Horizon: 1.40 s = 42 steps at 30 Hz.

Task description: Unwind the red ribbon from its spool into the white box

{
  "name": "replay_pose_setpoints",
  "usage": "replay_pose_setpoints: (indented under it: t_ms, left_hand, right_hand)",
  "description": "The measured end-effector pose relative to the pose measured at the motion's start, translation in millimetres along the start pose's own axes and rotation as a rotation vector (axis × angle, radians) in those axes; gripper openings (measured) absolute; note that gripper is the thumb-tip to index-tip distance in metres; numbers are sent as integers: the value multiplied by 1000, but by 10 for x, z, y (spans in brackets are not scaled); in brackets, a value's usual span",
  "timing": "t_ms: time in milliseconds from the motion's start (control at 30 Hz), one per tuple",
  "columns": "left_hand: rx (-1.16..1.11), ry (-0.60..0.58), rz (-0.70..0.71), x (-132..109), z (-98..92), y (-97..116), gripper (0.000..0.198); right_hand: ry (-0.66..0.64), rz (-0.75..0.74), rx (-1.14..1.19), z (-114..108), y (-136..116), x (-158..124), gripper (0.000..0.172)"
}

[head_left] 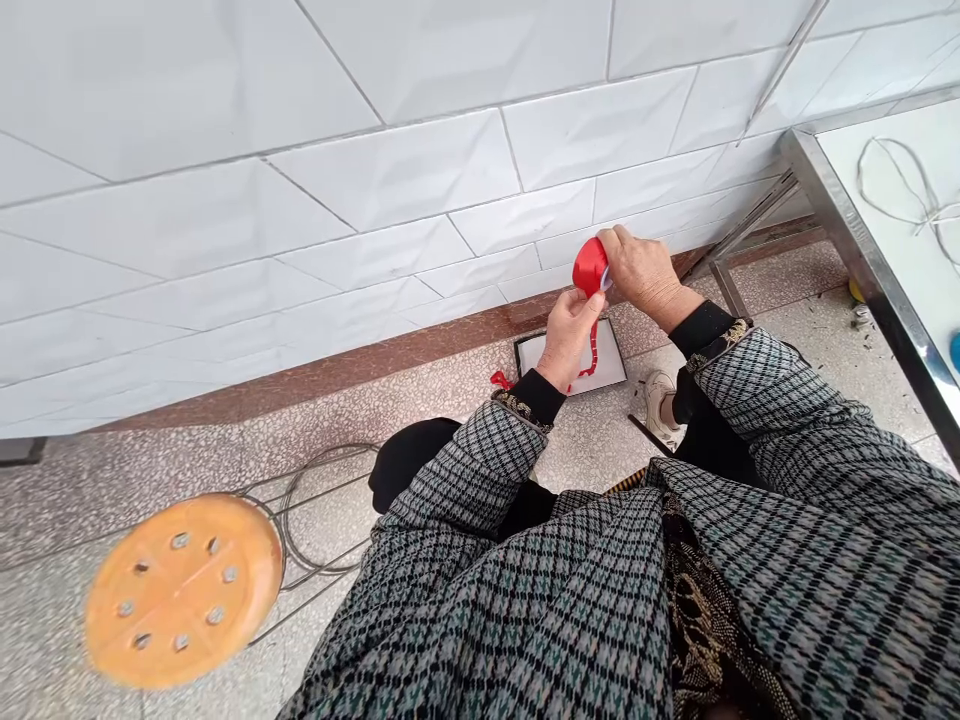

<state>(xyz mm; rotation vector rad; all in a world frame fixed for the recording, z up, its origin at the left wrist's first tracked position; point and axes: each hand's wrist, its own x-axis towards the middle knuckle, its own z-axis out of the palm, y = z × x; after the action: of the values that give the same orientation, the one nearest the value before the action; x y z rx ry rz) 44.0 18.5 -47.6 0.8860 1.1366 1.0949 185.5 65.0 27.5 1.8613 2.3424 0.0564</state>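
Note:
A roll of red ribbon (590, 268) with a pale core is held up near the wall. My right hand (640, 270) grips it from the right side, fingers closed over its rim. Just below, my left hand (568, 335) pinches at the lower edge of the roll, where the ribbon comes off; the exact hold is partly hidden by the fingers. A narrow, creased red strip (594, 350) hangs under the hands onto a white board with a dark frame (611, 372) on the floor. At the board's left edge lies a small red bow-like piece (501, 380).
White tiles cover the wall (300, 210) in front. An orange round stool (184, 590) with metal legs lies or stands at the lower left. On the right is a metal-framed table (862, 230) with a white cord (922, 205) on top. My shoe (660, 405) is beside the board.

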Motion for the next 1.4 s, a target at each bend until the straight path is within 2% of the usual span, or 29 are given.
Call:
replay_pose_setpoints:
  t_ms: [233, 367, 633, 800, 867, 933, 1133, 1267, 1400]
  left_hand:
    - [37, -72, -37, -59, -16, 21, 16]
    - [108, -91, 91, 15, -80, 40, 10]
    - [324, 40, 180, 221, -251, 2, 11]
    - [541, 155, 434, 255, -313, 71, 5]
    - [545, 158, 475, 242, -306, 123, 6]
    - [441, 86, 413, 214, -278, 179, 8]
    - [-43, -7, 1, 138, -245, 358, 9]
    - [-90, -167, -71, 91, -304, 465, 22]
    - [-126, -209, -123, 19, -314, 508, 34]
  right_hand:
    - [15, 3, -7, 11, 39, 8, 42]
    - [5, 18, 3, 33, 77, 20, 41]
    - [24, 28, 7, 108, 97, 52, 36]
    - [26, 26, 32, 101, 99, 48, 34]
    - [21, 36, 36, 100, 100, 46, 34]
    - [24, 42, 42, 114, 109, 48, 34]
    - [93, 26, 113, 256, 227, 89, 30]
    - [151, 37, 188, 355, 366, 144, 26]
    - [188, 91, 255, 403, 507, 205, 23]
